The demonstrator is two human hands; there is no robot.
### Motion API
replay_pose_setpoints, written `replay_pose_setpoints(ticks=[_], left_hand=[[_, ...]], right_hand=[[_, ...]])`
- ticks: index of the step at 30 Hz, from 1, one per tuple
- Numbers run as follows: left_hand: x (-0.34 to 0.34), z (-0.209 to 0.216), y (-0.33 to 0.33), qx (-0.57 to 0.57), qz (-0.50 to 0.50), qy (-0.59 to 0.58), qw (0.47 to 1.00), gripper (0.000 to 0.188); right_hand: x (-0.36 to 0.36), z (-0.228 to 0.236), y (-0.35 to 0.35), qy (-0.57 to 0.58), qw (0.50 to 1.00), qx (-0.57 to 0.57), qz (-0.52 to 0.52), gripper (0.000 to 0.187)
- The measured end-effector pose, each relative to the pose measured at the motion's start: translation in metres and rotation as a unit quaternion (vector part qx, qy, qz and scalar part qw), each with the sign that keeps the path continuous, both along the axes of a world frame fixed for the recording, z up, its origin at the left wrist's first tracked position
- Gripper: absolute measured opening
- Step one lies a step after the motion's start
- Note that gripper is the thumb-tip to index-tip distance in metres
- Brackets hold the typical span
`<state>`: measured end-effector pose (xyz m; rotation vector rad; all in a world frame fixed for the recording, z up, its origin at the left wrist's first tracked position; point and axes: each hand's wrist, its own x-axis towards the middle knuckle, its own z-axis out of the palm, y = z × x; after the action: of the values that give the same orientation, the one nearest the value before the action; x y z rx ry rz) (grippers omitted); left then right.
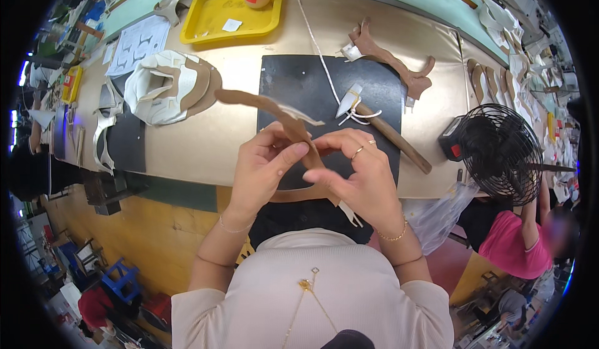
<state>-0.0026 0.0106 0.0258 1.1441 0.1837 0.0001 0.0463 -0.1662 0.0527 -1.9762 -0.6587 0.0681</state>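
Brown strip (pixel 292 126), held over the front part of the black mat (pixel 290 77), is pinched in the left hand (pixel 263 167) and the right hand (pixel 365 173), and could perhaps be creased or twisted if it is left drooping or unevenly pulled.

The brown strip (pixel 292 126) looks matt, the tool handle (pixel 399 140) wooden, the tray (pixel 215 13) plastic

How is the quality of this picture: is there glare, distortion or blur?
Head view: pale glare on the tan table, left of the black mat; head view: the table's front edge curves and the corners go black; head view: the left hand, right hand and brown piece between them look fairly sharp, while the picture's rim looks softer.
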Motion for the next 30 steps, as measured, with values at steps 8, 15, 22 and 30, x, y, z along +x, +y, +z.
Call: replay_pose_setpoints(ticks=[8,15,22,30], left_hand=[[-0.009,-0.010,0.006,0.086,0.004,-0.081,0.993,0.018],[-0.006,-0.001,0.009,0.177,-0.026,-0.196,0.964,0.017],[-0.012,0.010,0.007,0.159,-0.048,-0.167,0.972,0.015],[-0.013,0.006,0.004,0.094,-0.026,-0.098,0.990,0.017]], right_hand=[[0.002,0.007,0.002,-0.008,1.000,-0.006,0.028,0.024],[-0.009,0.012,0.004,-0.085,0.995,0.050,0.005,0.025],[-0.011,0.001,0.009,-0.253,0.961,0.110,0.025,0.020],[-0.007,0.007,-0.002,-0.116,0.991,0.062,0.020,0.016]])
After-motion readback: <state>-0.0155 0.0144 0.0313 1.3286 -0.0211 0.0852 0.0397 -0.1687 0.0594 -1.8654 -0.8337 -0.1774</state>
